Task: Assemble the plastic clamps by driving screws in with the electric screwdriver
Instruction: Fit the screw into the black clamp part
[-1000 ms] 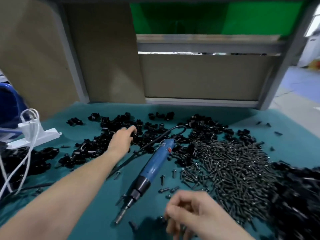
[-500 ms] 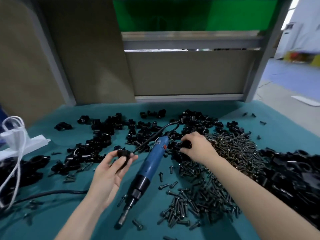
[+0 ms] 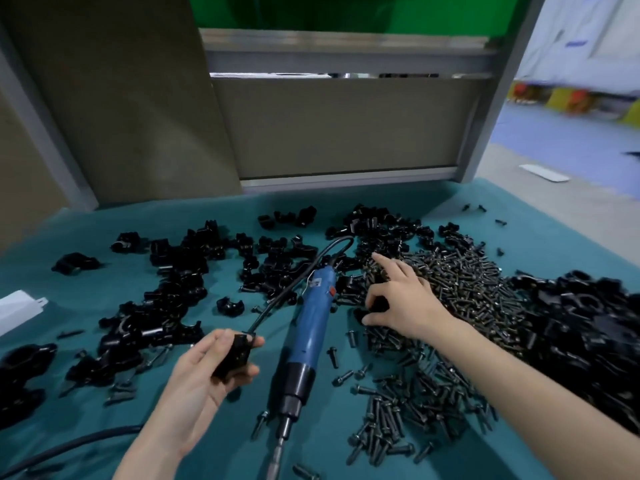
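Blue electric screwdriver (image 3: 311,327) lies unheld, both hands being busy. Left of it, your left hand (image 3: 204,379) grips a black clamp half (image 3: 235,358); right of it, your right hand (image 3: 405,303) pinches a second half (image 3: 379,303), screws (image 3: 460,299) close by for fastening.

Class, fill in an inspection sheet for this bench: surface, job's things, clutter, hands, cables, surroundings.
Surface: teal mat, strewn with parts.
Job's things: blue screwdriver lies on the mat between the hands; clamp parts heaped left, behind and far right; screws heaped right.
Clutter: white part at left edge.
Hands: left hand holds a clamp half; right hand pinches a black piece at the screws' edge, index finger straight.
Cables: cord loops from screwdriver toward left hand; thick cable lower left.
Surroundings: brown panels, grey frame behind; floor right.
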{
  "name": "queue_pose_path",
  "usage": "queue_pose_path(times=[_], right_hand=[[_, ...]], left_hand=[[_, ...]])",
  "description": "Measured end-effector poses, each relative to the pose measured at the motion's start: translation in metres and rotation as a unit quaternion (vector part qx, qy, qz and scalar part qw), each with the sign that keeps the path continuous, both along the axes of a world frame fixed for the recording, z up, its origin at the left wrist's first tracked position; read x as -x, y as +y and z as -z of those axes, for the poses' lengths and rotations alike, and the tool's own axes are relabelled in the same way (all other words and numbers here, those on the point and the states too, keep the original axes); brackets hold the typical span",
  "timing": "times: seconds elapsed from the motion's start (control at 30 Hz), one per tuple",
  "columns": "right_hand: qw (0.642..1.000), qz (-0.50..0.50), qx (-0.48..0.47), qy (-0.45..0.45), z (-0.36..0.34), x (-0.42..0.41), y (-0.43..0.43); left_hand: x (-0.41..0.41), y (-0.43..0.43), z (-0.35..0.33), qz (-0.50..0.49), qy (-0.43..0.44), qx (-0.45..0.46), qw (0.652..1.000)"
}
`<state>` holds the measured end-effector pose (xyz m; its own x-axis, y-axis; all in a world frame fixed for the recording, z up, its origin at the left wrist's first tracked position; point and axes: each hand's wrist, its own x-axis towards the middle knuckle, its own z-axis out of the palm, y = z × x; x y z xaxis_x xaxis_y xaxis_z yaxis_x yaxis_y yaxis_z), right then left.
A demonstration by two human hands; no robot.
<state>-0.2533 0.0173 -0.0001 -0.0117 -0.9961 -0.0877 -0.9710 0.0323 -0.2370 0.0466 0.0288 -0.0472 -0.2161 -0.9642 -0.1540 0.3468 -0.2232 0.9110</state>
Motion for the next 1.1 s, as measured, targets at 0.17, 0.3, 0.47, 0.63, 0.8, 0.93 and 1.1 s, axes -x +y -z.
queue_pose_path(times=[0.17,0.3,0.47,0.63,0.8,0.93,1.1], right_hand=[[0.998,-0.018,0.032,0.049,0.008,-0.011,0.002],[0.99,-0.037,0.046,0.126,0.011,-0.021,-0.006],[0.978,0.038,0.199,-0.041,-0.003,-0.037,0.009],[0.749,0.039,0.059,-0.659,-0.03,-0.1,0.07],[0.676,0.014,-0.005,-0.736,-0.009,-0.145,0.105],[0.688,0.016,0.002,-0.726,0.003,-0.15,0.105],[0.708,0.005,0.04,-0.705,0.01,-0.152,0.106]], left_hand=[[-0.002,-0.004,0.002,0.033,0.024,0.002,0.999],[0.0,0.0,-0.004,0.048,0.05,0.025,0.997],[0.007,0.013,-0.027,0.037,0.061,0.061,0.996],[0.008,0.047,-0.038,0.05,-0.011,0.143,0.988],[-0.007,0.071,-0.028,0.044,-0.077,0.166,0.982],[-0.014,0.074,-0.025,0.05,0.041,0.117,0.991],[-0.012,0.075,-0.025,0.055,0.032,0.118,0.991]])
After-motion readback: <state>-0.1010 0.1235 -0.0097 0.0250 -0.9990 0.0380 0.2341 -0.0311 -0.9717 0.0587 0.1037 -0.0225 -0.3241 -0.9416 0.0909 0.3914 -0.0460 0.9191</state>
